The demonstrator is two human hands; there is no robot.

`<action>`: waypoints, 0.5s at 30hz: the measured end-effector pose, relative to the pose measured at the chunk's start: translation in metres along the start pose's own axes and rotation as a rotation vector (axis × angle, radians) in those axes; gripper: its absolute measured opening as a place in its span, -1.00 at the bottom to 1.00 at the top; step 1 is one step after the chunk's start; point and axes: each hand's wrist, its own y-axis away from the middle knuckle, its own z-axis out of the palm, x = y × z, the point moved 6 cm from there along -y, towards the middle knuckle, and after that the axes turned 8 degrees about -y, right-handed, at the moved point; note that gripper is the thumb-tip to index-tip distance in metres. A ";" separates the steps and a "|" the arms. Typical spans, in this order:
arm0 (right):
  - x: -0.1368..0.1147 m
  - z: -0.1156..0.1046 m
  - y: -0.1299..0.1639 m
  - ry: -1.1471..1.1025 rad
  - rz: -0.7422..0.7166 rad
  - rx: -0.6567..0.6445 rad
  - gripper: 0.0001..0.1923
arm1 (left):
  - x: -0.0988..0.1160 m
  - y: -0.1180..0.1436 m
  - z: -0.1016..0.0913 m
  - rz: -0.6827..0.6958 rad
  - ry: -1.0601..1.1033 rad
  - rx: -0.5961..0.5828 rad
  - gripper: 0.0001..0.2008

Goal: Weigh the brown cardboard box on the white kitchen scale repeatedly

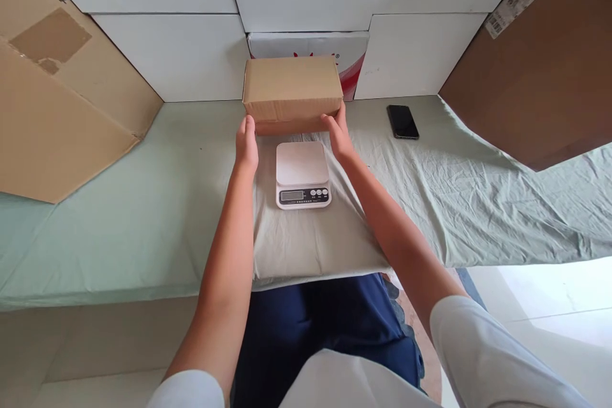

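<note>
Cardboard box (292, 90): small, plain brown, closed, lying flat at the far middle of the desk (143, 204), its long side facing the person. It sits just beyond the scale, close to the wall of white boxes (167, 54) behind it.

Left hand (247, 141): open palm pressed against the box's near left corner, fingers pointing away. Right hand (338, 131): fingers on the box's right end, thumb toward the near face. Grip: both hands flat and spread, the box clasped between them rather than pinched. Whether the box is lifted or resting on the cloth cannot be told.

Kitchen scale (303, 174): white, with a dark display strip and round buttons on its near edge, platform bare. It lies between the two forearms, just near of the box and not touching it as far as shows.

Desk surface: covered in a pale green, wrinkled cloth (478, 185), with a lighter folded patch under the scale.

Phone (402, 122): black, face up, to the right of the box, well apart from the hands.

Far left: a large flattened tan carton (57, 108) leaning over the desk. Far right: a darker brown carton (540, 76) with a white label. A red-and-white printed box (351, 60) stands directly behind the cardboard box.
</note>
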 end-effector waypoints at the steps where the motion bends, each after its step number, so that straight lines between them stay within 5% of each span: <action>1: -0.011 0.000 0.005 0.014 -0.019 -0.018 -0.24 | 0.010 0.008 -0.002 0.038 -0.005 0.008 -0.22; 5: -0.048 -0.004 0.053 0.055 -0.049 -0.087 -0.21 | 0.037 0.055 -0.002 0.111 -0.050 0.002 -0.27; 9: -0.055 -0.012 0.101 0.021 -0.004 -0.046 -0.17 | 0.042 0.096 0.001 0.114 -0.072 -0.010 -0.29; 15: -0.050 -0.007 0.113 0.006 0.010 -0.048 -0.22 | 0.033 0.123 -0.008 0.084 -0.105 0.050 -0.27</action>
